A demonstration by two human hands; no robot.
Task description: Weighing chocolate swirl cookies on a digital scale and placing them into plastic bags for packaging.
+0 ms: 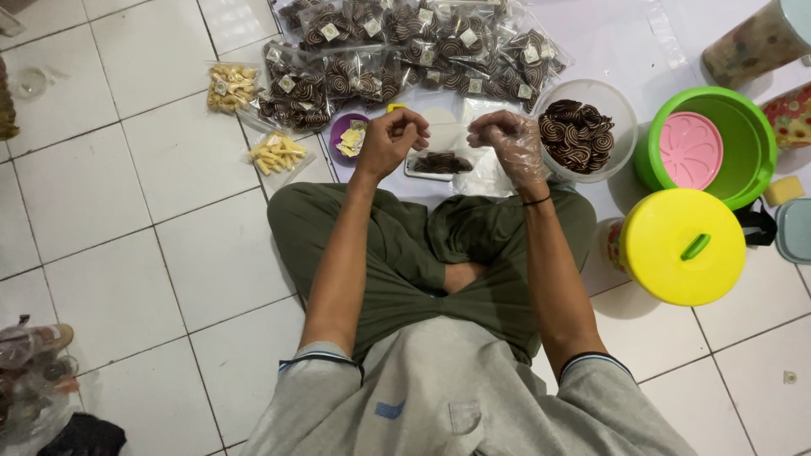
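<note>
Clear bag between the hands: nearly see-through, edges hard to trace. Left hand and right hand curl inward, so fingertips are hidden; can't tell how they pinch the bag. Small labels inside the cookie packets too small to make out; top packets cut off by the frame. Patterned jar top right cut by the edge. Grey-blue container at right only partly in view. Dark bundle bottom left cropped, contents unclear.

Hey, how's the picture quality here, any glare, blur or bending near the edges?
Head view: even indoor light, soft shadow beside the yellow lid; mild sheen on the bagged spiral cookies; both the left hand and the gloved right hand look sharp; tile lines bow slightly toward the edges.
</note>
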